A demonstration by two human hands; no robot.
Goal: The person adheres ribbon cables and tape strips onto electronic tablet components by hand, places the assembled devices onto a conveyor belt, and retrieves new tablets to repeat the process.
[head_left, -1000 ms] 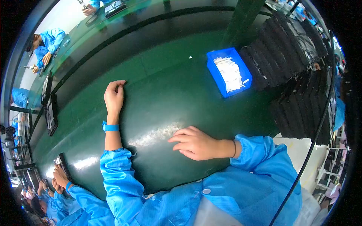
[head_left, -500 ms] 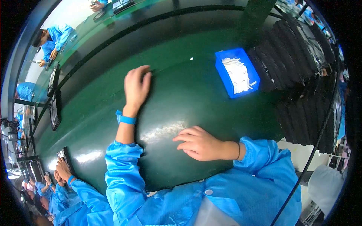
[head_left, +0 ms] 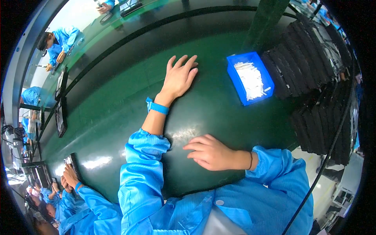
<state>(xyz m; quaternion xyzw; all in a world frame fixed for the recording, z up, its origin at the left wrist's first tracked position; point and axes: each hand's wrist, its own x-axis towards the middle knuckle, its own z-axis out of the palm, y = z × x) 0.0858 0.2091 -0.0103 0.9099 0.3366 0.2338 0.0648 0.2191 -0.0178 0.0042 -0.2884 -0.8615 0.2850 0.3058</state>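
Observation:
My left hand (head_left: 180, 78) reaches out over the green tabletop (head_left: 129, 94), palm down with its fingers spread and nothing seen in it. A blue wrist strap (head_left: 158, 107) circles that wrist. Closer to my body, my right hand (head_left: 211, 153) rests above the table with its fingers loosely stretched to the left, also holding nothing visible. To the right of my left hand stands a blue bin (head_left: 267, 78) with many thin white strips (head_left: 250, 78) inside. What lies beneath the left fingers is hidden.
Stacks of black foam-like trays (head_left: 293, 62) stand behind and right of the bin. A dark cable (head_left: 331, 150) crosses the right side. At the left, a co-worker's hands (head_left: 70, 176) hold a dark flat device (head_left: 73, 162). Dark bars (head_left: 117, 39) run along the table's far side.
My left hand has moved right and slightly farther out, its fingers spreading. The small white piece on the table no longer shows near its fingertips. My right hand has barely moved.

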